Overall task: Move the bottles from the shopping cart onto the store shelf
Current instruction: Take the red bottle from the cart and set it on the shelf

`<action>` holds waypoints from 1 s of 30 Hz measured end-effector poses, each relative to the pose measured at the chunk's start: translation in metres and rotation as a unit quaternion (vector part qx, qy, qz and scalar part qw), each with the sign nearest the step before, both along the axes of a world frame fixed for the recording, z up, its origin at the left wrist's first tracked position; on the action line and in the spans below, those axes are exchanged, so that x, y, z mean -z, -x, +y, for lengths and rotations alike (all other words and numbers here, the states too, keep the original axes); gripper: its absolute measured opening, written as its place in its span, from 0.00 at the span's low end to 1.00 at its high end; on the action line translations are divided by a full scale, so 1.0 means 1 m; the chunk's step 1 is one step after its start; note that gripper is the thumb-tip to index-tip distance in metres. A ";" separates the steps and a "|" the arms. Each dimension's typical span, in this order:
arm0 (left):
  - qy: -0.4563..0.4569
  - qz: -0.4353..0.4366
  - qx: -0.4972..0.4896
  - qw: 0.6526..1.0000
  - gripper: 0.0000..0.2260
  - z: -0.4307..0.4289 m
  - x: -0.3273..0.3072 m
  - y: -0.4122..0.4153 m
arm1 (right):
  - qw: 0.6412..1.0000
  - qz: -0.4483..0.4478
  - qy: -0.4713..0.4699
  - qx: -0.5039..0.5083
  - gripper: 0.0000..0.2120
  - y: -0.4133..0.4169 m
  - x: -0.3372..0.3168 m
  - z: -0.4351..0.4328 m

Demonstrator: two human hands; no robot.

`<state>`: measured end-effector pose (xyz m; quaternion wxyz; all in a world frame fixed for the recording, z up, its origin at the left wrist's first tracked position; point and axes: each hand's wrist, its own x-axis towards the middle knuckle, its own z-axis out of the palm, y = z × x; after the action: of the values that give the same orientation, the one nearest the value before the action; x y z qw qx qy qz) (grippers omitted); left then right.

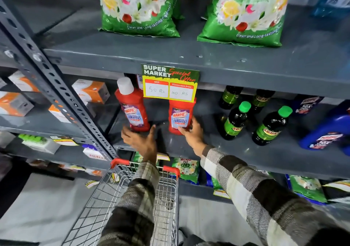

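Note:
Two red Harpic bottles stand upright on the grey middle shelf (236, 151). The left bottle (132, 109) has a white cap. The top of the right bottle (180, 117) is hidden behind a price sign. My right hand (193, 134) wraps the base of the right bottle, fingers on its label. My left hand (142, 141) is open, fingers spread, just below the left bottle's base and blurred; whether it touches is unclear. Below my arms the wire shopping cart (113, 194) with red handle corners shows no bottles in its visible part.
Several dark bottles with green caps (236, 120) stand right of the red ones, then blue jugs (329, 132). A "Super Market" price sign (170, 82) hangs from the upper shelf edge, under green detergent bags (138, 7). A perforated grey upright (56, 86) rises at left, boxes beyond it.

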<state>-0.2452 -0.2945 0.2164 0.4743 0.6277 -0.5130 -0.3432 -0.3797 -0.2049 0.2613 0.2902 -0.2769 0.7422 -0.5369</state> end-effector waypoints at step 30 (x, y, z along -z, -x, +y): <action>0.007 -0.090 0.021 0.996 0.50 0.010 0.006 0.002 | 0.997 0.058 -0.051 0.003 0.41 0.007 0.039 0.038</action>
<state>-0.2468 -0.2849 0.2102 0.4233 0.6415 -0.5696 -0.2914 -0.3871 -0.1667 0.2226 0.2586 -0.2899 0.7851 -0.4824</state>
